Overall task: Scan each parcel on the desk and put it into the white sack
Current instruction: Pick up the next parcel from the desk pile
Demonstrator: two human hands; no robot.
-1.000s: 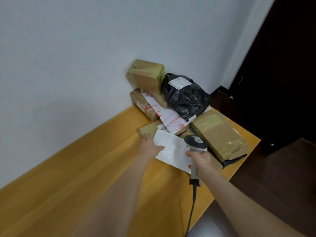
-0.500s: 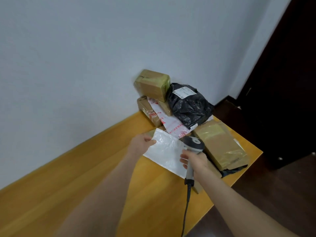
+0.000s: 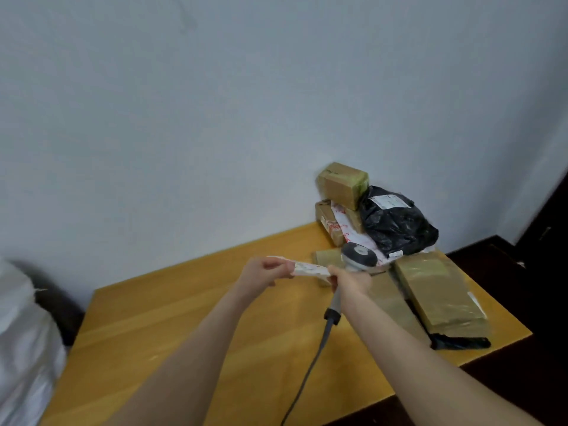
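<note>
Your left grip pinches one end of the white mailer, thumb and fingers curled onto it. The mailer hangs clear of the worktop, edge-on to the camera, at about 1 o'clock from you. Your right grip is wrapped round the handle of the scanner, and its fingers seem to touch the mailer's other end, though I cannot tell whether they hold it.

The mailer looks thin, light and floppy, and its plastic skin is likely slick. You would probably do best to hold it by two opposite edges and draw it taut, so the label lies flat for the scanner.

The white sack sits at 9 o'clock. The pile of parcels lies at 2 o'clock.
</note>
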